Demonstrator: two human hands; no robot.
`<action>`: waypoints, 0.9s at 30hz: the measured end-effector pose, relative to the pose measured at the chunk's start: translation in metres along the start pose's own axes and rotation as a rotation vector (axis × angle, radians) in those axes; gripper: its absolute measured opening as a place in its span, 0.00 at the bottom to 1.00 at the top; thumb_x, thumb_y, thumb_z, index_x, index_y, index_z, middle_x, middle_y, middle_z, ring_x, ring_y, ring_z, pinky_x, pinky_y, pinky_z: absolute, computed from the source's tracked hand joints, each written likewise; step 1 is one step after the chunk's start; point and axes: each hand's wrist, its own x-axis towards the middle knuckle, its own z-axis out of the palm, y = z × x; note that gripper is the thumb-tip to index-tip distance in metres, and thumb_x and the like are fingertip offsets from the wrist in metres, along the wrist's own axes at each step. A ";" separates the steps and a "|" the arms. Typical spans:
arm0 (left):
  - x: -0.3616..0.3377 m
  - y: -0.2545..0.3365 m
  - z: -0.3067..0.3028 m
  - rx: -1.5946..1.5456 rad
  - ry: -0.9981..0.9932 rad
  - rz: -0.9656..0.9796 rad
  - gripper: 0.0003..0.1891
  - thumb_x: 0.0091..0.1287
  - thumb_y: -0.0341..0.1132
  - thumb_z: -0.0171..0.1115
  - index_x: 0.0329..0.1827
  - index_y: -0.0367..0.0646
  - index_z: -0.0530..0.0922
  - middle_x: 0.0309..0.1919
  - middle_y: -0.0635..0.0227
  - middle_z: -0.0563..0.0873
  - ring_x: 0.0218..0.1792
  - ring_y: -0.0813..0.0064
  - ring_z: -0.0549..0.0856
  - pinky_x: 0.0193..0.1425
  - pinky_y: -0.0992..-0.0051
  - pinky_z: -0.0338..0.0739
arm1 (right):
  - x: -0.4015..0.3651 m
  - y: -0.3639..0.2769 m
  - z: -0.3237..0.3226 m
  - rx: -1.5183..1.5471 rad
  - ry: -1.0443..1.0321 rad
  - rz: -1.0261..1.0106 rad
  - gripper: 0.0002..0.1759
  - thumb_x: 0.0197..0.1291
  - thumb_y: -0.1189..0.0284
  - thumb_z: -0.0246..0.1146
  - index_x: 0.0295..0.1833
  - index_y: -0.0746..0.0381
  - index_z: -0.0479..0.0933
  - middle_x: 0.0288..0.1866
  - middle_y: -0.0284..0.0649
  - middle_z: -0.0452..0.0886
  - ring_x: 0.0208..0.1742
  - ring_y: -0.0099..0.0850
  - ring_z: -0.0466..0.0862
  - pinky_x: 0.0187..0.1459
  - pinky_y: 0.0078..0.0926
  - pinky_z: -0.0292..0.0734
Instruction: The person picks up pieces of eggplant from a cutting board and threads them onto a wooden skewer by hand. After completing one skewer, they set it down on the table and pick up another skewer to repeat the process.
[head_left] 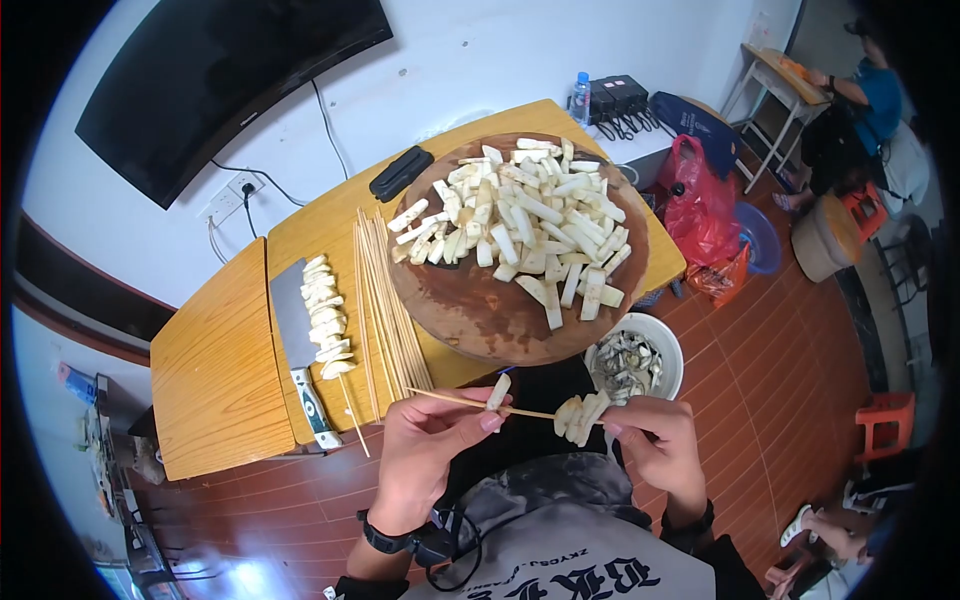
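The left hand is pinching a white vegetable piece between thumb and fingertips, the piece sitting on a thin wooden skewer that is hanging in the air just in front of the table. The right hand is gripping the skewer's other end, fingers pressed together around it, right beside a cluster of threaded pieces. Beyond, a round cutting board is carrying a pile of cut pieces, with a bundle of skewers and a cleaver lying to its left and a white bowl standing near its front right edge.
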 end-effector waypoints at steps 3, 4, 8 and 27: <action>-0.003 -0.006 0.009 0.015 0.015 -0.048 0.15 0.60 0.17 0.72 0.51 0.27 0.85 0.47 0.48 0.90 0.45 0.64 0.91 0.55 0.70 0.87 | -0.001 -0.001 0.000 0.006 -0.003 0.000 0.11 0.54 0.88 0.64 0.40 0.66 0.86 0.25 0.44 0.82 0.23 0.38 0.80 0.27 0.30 0.72; -0.003 -0.008 0.011 0.013 0.005 -0.066 0.15 0.61 0.17 0.71 0.52 0.28 0.85 0.47 0.48 0.90 0.45 0.65 0.91 0.55 0.70 0.87 | -0.001 -0.003 0.000 0.004 -0.006 -0.001 0.11 0.54 0.88 0.63 0.40 0.66 0.86 0.25 0.44 0.82 0.23 0.38 0.80 0.27 0.30 0.72; -0.004 -0.015 0.017 0.038 -0.032 -0.083 0.15 0.63 0.17 0.71 0.54 0.29 0.85 0.48 0.50 0.90 0.46 0.68 0.91 0.56 0.72 0.86 | 0.000 -0.005 0.001 -0.009 -0.012 -0.007 0.12 0.54 0.89 0.63 0.40 0.66 0.86 0.25 0.44 0.82 0.23 0.38 0.80 0.28 0.30 0.72; 0.001 -0.029 0.021 0.148 -0.218 0.078 0.16 0.65 0.14 0.67 0.57 0.29 0.82 0.53 0.58 0.87 0.53 0.72 0.87 0.64 0.72 0.83 | 0.000 -0.008 0.000 -0.009 -0.037 -0.002 0.11 0.55 0.89 0.64 0.40 0.65 0.86 0.26 0.43 0.82 0.25 0.38 0.80 0.29 0.31 0.73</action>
